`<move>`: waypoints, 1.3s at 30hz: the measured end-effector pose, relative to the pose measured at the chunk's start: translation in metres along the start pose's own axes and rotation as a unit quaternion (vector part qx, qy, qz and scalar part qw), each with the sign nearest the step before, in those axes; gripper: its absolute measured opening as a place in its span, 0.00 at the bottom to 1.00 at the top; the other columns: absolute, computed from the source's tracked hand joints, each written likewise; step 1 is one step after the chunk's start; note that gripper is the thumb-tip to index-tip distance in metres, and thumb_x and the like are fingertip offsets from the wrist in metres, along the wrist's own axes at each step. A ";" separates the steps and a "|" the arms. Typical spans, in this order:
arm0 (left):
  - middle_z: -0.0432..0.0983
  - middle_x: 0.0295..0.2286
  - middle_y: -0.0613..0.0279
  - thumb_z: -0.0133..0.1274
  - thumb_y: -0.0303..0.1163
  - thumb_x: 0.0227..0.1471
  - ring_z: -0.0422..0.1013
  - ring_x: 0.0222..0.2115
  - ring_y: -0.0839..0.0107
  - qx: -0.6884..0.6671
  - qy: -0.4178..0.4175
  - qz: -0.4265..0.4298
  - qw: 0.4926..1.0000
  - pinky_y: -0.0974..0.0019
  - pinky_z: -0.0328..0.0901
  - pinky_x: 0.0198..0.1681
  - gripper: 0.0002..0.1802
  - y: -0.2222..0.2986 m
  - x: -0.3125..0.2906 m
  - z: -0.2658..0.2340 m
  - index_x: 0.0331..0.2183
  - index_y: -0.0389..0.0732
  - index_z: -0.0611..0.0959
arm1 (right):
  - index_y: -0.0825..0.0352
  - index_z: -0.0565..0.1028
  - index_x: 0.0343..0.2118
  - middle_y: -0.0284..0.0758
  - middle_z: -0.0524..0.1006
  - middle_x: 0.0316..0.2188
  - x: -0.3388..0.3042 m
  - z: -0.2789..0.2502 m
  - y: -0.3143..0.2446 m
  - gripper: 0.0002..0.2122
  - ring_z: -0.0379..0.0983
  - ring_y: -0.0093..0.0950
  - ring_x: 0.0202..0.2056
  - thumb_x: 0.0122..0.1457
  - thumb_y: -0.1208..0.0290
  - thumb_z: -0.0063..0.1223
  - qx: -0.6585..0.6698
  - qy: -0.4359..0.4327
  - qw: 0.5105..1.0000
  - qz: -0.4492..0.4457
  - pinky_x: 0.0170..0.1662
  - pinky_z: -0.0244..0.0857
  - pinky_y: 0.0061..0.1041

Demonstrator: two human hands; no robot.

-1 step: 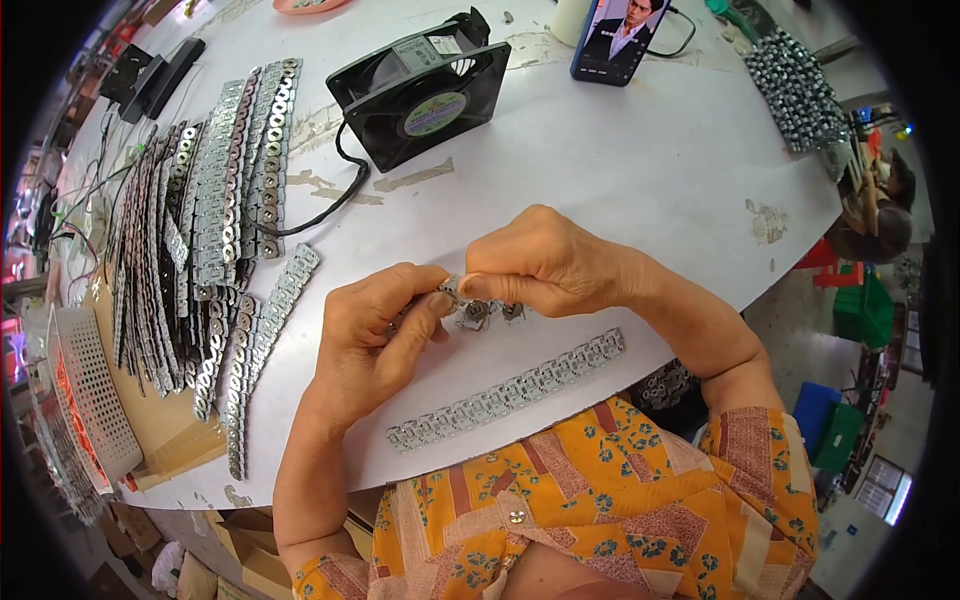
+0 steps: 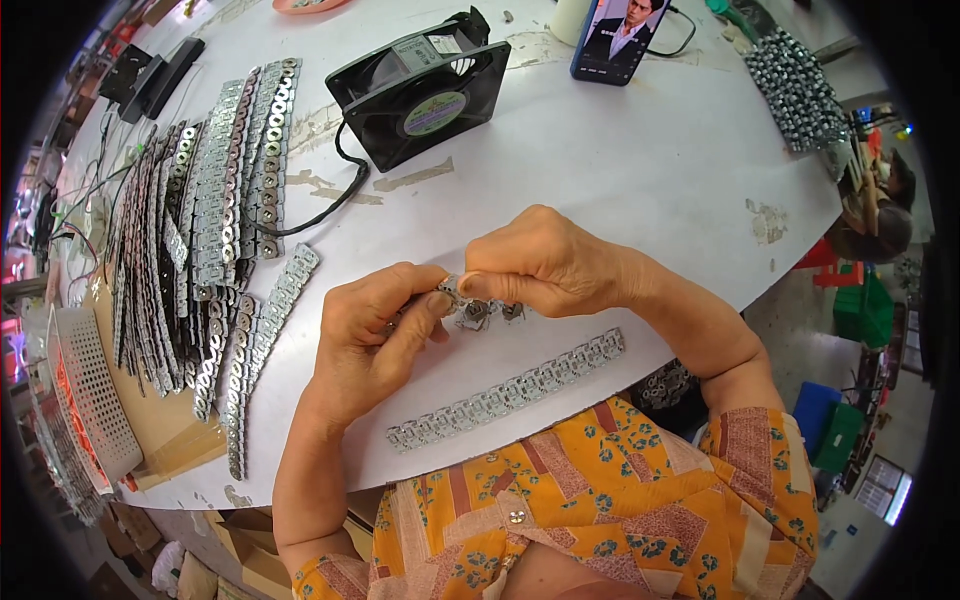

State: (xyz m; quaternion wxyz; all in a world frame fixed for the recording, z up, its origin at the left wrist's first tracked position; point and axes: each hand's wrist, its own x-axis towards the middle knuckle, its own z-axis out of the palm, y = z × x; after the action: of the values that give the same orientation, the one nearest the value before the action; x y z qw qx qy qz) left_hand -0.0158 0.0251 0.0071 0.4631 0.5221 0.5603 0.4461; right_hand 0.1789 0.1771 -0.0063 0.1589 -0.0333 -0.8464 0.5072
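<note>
Both hands meet above the white table, gripping a short piece of linked metal strip (image 2: 476, 314) between them. My left hand (image 2: 372, 335) pinches its left end with thumb and forefinger. Opposite it, my right hand (image 2: 545, 268) is closed, with the thumb and bent forefinger pressing on the strip close to the left fingertips. A couple of square links with round dark centres show below the right fingers; the rest is hidden by the fingers. Nearer my body lies a longer silvery linked metal strip (image 2: 505, 390), flat and slanting up to the right, touched by neither hand.
Many similar metal strips (image 2: 213, 200) are piled at left, beside a white perforated basket (image 2: 95, 390). Behind my hands stands a black square fan (image 2: 420, 95) with its cable (image 2: 335, 205). A phone (image 2: 618, 38) leans upright at the back; small metal pieces (image 2: 795, 90) lie far right.
</note>
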 end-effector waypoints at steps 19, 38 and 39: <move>0.81 0.24 0.63 0.56 0.30 0.65 0.75 0.23 0.79 -0.150 -0.032 -0.091 0.984 0.75 0.69 0.25 0.10 0.015 -0.003 -0.008 0.35 0.32 0.85 | 0.68 0.71 0.28 0.27 0.70 0.17 -0.001 0.011 -0.020 0.15 0.67 0.19 0.17 0.71 0.64 0.52 0.194 0.005 0.970 0.148 0.19 0.60 0.26; 0.79 0.27 0.53 0.57 0.12 0.52 0.76 0.24 0.65 0.305 0.198 0.234 0.902 0.67 0.69 0.27 0.15 -0.017 0.008 0.016 0.43 0.31 0.82 | 0.67 0.71 0.25 0.25 0.69 0.17 0.010 0.022 -0.014 0.14 0.62 0.14 0.20 0.71 0.69 0.50 0.091 0.136 0.967 0.196 0.23 0.59 0.21; 0.79 0.27 0.53 0.57 0.12 0.52 0.76 0.24 0.65 0.302 0.197 0.237 0.902 0.67 0.69 0.27 0.15 -0.017 0.008 0.016 0.43 0.31 0.82 | 0.67 0.71 0.25 0.25 0.69 0.17 0.009 0.021 -0.014 0.14 0.62 0.14 0.20 0.71 0.69 0.50 0.088 0.139 0.966 0.198 0.23 0.59 0.21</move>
State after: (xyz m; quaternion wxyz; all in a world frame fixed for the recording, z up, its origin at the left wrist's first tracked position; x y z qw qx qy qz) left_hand -0.0032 0.0327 -0.0133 0.0438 0.6557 0.6074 0.4463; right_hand 0.1652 0.1543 -0.0010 0.1733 -0.2562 -0.7449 0.5911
